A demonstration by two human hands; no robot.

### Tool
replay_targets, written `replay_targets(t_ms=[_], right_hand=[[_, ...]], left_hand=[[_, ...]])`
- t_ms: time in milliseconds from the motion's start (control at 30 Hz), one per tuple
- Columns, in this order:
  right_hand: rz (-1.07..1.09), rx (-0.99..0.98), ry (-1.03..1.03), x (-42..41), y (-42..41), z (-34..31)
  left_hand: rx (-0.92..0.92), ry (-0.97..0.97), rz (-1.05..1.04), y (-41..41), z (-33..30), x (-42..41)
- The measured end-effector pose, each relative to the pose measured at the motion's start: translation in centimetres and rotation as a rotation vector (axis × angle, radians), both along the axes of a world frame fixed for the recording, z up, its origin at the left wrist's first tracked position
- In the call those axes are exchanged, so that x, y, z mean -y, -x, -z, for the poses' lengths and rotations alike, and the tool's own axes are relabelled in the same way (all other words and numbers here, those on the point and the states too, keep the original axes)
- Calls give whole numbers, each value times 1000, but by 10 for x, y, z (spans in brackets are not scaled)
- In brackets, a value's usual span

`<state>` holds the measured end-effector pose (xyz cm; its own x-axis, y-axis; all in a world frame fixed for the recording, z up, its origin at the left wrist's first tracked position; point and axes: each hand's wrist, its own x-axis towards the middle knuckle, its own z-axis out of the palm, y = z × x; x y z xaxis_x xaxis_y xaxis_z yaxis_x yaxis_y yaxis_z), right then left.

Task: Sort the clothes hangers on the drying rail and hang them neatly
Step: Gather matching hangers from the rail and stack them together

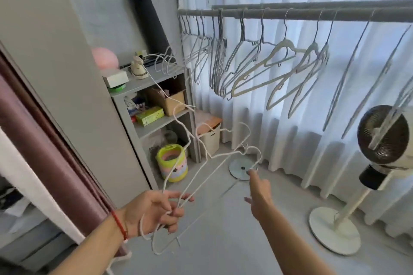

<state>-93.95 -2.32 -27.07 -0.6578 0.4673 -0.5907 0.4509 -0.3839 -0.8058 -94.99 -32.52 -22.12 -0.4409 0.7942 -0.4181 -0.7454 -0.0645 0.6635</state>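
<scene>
left hand (156,210), red string on the wrist, fingers curled round a bunch of white wire hangers (201,163) fanning up and away. right hand (259,194) reaches forward, fingers straight, index tip at one hanger's hook. more hangers (263,67) hang unevenly on the grey rail (290,12) above.

My left hand (154,210), a red string at the wrist, curls its fingers around thin white wire hangers (207,163). My right hand (259,194) reaches forward, forefinger extended, fingers loose.
</scene>
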Motion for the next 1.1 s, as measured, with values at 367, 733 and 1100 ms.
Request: replay_targets(t_ms=[367,733,1100], right_hand=[[-168,-218,316,101,113,-4],[51,-273,180,119,184,-30],[-59,-282,21,124,206,-48]], left_hand=[[-101,237,-90,108,-10,-18],[-374,527,84,221,-7,-19],[-464,404,345,251,-20,-22]])
